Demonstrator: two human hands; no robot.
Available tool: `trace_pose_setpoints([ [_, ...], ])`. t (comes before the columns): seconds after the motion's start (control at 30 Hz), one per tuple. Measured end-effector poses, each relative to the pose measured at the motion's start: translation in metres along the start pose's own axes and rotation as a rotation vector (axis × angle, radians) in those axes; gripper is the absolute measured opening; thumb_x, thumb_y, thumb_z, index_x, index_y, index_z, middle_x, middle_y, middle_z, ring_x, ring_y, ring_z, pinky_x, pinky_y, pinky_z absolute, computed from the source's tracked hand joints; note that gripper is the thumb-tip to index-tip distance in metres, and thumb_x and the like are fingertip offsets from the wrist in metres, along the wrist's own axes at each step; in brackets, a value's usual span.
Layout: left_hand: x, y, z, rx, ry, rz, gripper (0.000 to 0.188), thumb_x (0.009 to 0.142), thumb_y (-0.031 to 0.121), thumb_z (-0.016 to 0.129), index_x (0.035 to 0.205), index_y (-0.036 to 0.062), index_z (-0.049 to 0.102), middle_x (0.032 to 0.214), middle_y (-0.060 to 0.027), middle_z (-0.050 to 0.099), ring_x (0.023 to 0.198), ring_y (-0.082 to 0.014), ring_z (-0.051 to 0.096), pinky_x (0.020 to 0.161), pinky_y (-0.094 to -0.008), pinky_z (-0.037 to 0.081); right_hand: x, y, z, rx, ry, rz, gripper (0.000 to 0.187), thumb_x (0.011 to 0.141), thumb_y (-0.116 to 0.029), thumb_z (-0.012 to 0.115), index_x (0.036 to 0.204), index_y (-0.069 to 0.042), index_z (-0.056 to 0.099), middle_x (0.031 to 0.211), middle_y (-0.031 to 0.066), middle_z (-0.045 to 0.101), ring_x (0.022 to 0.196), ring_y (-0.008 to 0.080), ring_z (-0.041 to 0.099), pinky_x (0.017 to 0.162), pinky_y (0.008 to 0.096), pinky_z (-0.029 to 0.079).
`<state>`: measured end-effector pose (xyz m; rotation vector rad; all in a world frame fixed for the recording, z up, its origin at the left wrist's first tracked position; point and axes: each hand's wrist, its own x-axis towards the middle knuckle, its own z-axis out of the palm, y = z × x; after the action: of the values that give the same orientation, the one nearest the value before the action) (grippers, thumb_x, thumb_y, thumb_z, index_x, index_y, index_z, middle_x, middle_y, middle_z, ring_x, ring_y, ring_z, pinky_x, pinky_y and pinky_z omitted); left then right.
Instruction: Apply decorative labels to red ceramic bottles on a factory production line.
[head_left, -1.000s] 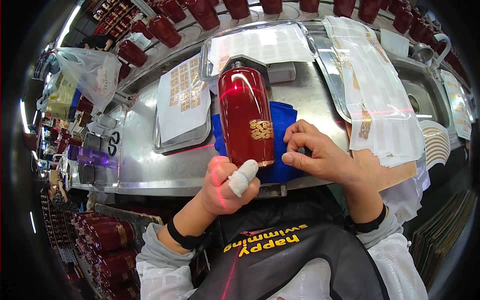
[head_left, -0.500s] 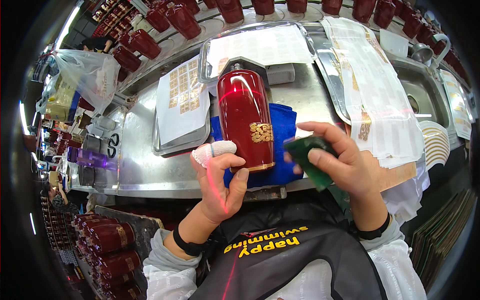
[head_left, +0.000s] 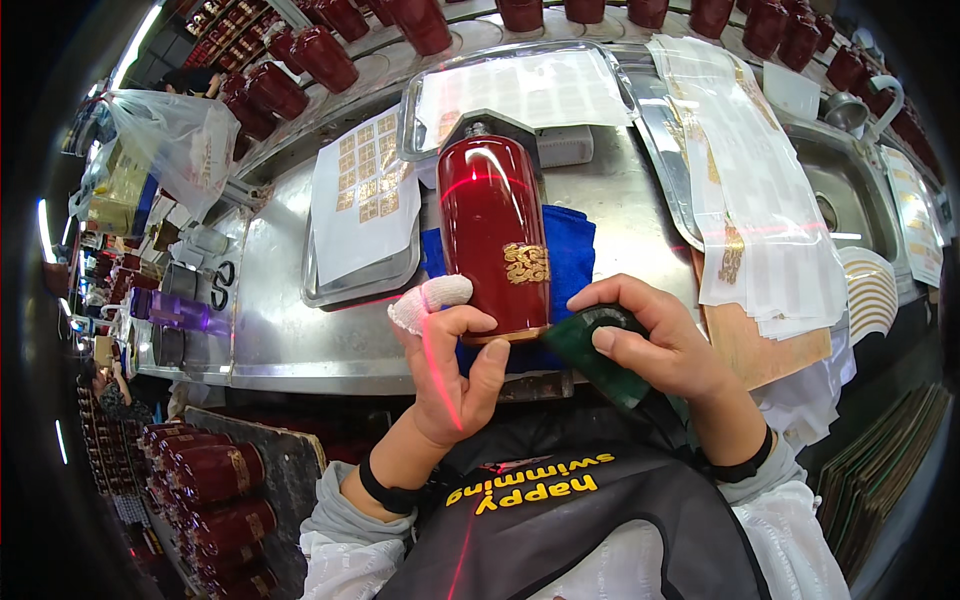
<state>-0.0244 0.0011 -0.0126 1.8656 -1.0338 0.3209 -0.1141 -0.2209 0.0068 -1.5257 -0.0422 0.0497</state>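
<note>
Two hands flank one bottle: the left hand (head_left: 450, 375) sits at the near left of its base, the bottle (head_left: 490, 215) stretches away ahead of it and a little right, and the right hand (head_left: 665, 345) waits beyond the base's right corner. From where I stand, the bottle's long axis runs almost straight off from the wearer, neck farthest. The left is nearer, its fingers half curled, index tip and thumb meeting the base edge; whether they truly grip it I cannot tell. The right hand is closed, pinching a scraper (head_left: 590, 355) whose tip is just at that corner; contact there is unclear.

Left to right, beyond the left hand lies a paper sheet (head_left: 345, 230) with small gold squares, on a shiny metal tray (head_left: 380, 285). A ribbed, white knit sleeve (head_left: 440, 300) covers one left finger. Ahead of it, the bottle is smooth, glossy dark red, broad-shouldered, with a lacy gold emblem (head_left: 527, 264) low on its body. Soft blue cloth (head_left: 572, 245) lies beneath. The scraper is flat, dark green and slightly glossy; past the right hand hang thin white paper strips (head_left: 765, 230).
</note>
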Motion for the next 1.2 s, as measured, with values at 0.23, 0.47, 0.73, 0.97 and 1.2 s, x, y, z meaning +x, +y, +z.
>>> trace_pose_setpoints([
  [0.23, 0.002, 0.011, 0.013, -0.218, 0.059, -0.301, 0.025, 0.088, 0.020, 0.066, 0.103, 0.0032, 0.054, 0.120, -0.0199, 0.044, 0.106, -0.0298, 0.044, 0.089, -0.0359, 0.040, 0.006, -0.001, 0.005, -0.050, -0.009, -0.049, 0.030, 0.088, -0.010, 0.058, 0.116, -0.001, 0.058, 0.097, 0.0059, 0.063, 0.090, 0.0106, 0.058, 0.080, 0.0272, 0.048],
  [0.47, 0.001, -0.003, 0.009, -0.096, 0.026, -0.136, 0.032, 0.089, 0.024, 0.066, 0.109, 0.0042, 0.051, 0.126, -0.0191, 0.040, 0.114, -0.0296, 0.040, 0.102, -0.0416, 0.029, 0.004, 0.000, 0.004, -0.023, 0.012, 0.004, 0.030, 0.088, -0.011, 0.058, 0.117, -0.002, 0.058, 0.098, 0.0061, 0.063, 0.089, 0.0112, 0.059, 0.080, 0.0268, 0.048],
  [0.73, -0.004, -0.005, 0.012, -0.155, 0.036, -0.224, 0.037, 0.090, 0.025, 0.066, 0.114, 0.0040, 0.047, 0.128, -0.0179, 0.038, 0.119, -0.0295, 0.036, 0.104, -0.0416, 0.028, 0.005, 0.002, 0.003, -0.027, 0.019, 0.017, 0.030, 0.089, -0.011, 0.057, 0.117, -0.002, 0.058, 0.099, 0.0055, 0.063, 0.089, 0.0105, 0.058, 0.080, 0.0263, 0.048],
  [0.97, 0.000, -0.002, 0.011, -0.163, 0.034, -0.260, 0.042, 0.088, 0.025, 0.069, 0.115, 0.0038, 0.046, 0.127, -0.0171, 0.037, 0.118, -0.0294, 0.036, 0.104, -0.0407, 0.029, 0.006, 0.001, 0.004, -0.012, 0.018, 0.004, 0.030, 0.089, -0.011, 0.057, 0.118, -0.002, 0.057, 0.099, 0.0053, 0.063, 0.089, 0.0100, 0.058, 0.079, 0.0259, 0.048],
  [1.2, 0.001, 0.001, 0.015, -0.200, 0.024, -0.333, 0.045, 0.087, 0.025, 0.070, 0.116, 0.0033, 0.045, 0.128, -0.0179, 0.035, 0.119, -0.0292, 0.036, 0.104, -0.0404, 0.029, 0.006, 0.002, 0.004, -0.012, 0.017, 0.010, 0.030, 0.090, -0.012, 0.057, 0.118, -0.002, 0.057, 0.099, 0.0051, 0.063, 0.088, 0.0097, 0.058, 0.079, 0.0258, 0.048],
])
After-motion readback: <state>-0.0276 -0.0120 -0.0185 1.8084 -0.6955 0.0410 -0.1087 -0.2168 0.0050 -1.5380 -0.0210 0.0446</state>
